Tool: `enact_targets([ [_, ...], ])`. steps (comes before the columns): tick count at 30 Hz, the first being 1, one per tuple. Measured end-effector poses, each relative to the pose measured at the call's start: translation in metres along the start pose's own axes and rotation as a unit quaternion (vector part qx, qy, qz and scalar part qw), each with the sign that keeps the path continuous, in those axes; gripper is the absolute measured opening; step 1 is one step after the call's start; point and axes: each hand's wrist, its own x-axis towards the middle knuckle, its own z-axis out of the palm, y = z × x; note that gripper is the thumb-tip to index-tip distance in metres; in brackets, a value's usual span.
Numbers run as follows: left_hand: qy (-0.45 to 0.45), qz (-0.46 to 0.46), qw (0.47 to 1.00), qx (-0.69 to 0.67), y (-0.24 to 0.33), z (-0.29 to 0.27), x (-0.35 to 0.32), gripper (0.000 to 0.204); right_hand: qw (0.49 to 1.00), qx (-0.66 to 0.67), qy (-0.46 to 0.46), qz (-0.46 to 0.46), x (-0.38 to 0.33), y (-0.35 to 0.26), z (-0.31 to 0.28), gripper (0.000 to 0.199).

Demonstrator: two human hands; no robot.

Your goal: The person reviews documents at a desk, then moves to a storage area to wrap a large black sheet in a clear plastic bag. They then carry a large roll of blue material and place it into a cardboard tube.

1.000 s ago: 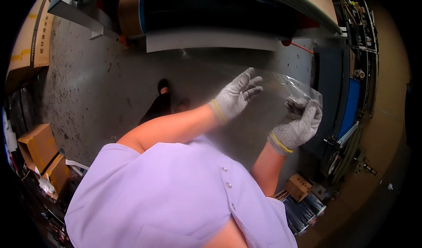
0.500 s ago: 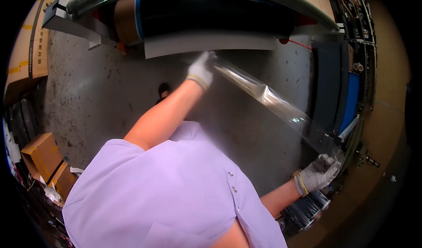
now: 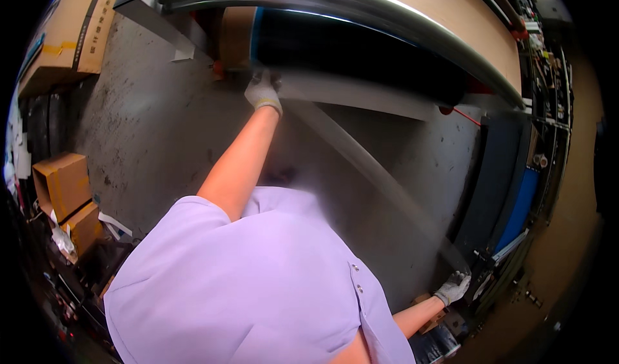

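Up top, my left hand (image 3: 263,92) is gloved, its fingers curled onto the near end of one clear film (image 3: 380,177), right at the edge of the dark roll (image 3: 361,48). Down low, my right hand (image 3: 453,288), also gloved, pinches the film's other end, arm stretched far out to the side. So I count two hands, two gloves, one sheet pulled taut between them, running as a blurred slanting band from the roll down to the lower right. The roll is single, lying on its side under one long curved metal bar (image 3: 361,6), with a brown cardboard core (image 3: 236,36) showing at its left end. Beneath everything is grey concrete floor (image 3: 148,125). Off to the left I see two small cardboard boxes (image 3: 61,183), one just below the other, touching.
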Motion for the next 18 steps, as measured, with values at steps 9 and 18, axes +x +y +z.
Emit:
enact_targets([
  [9,0.032,0.032,0.991,0.122,0.022,-0.012,0.015,0.018,0.984,0.060,-0.075,0.152,0.093,0.067,0.015,0.024],
  [18,-0.088,-0.148,0.975,0.142,-0.016,-0.097,0.189,0.044,0.871,0.128,-0.430,0.202,0.276,0.135,0.141,0.024],
])
